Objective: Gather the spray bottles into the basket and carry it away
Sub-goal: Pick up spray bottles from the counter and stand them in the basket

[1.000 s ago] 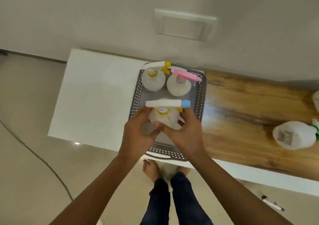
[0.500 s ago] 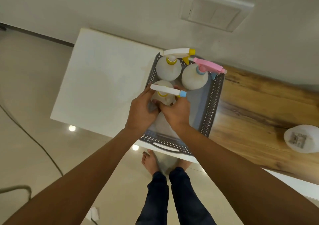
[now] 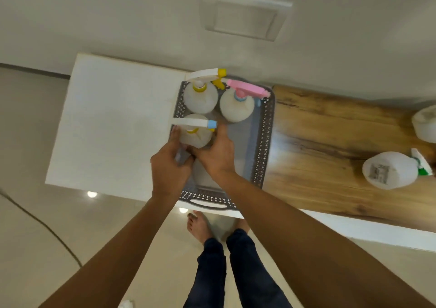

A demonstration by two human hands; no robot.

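A grey perforated basket [image 3: 265, 142] stands on the counter where white top meets wood. Inside, at the back, stand a white bottle with a yellow-tipped sprayer [image 3: 200, 95] and one with a pink sprayer [image 3: 237, 106]. In front of them on the left stands a third bottle with a blue-tipped sprayer [image 3: 195, 133]. My left hand [image 3: 169, 168] and my right hand [image 3: 215, 154] wrap around its lower body from either side. On the wood to the right, a green-trigger bottle [image 3: 389, 169] lies on its side.
Part of another white bottle [image 3: 425, 123] shows at the right edge of the wooden counter [image 3: 318, 142]. The white counter section [image 3: 113, 123] lies left of the basket. A wall with a switch plate [image 3: 244, 15] is behind. My bare feet stand on the floor below, and a cable [image 3: 47, 229] runs at left.
Both hands have carried the blue-tipped bottle from the basket's middle to its left side, right in front of the yellow-tipped bottle. The camera view has shifted, showing more of the counter's right end.
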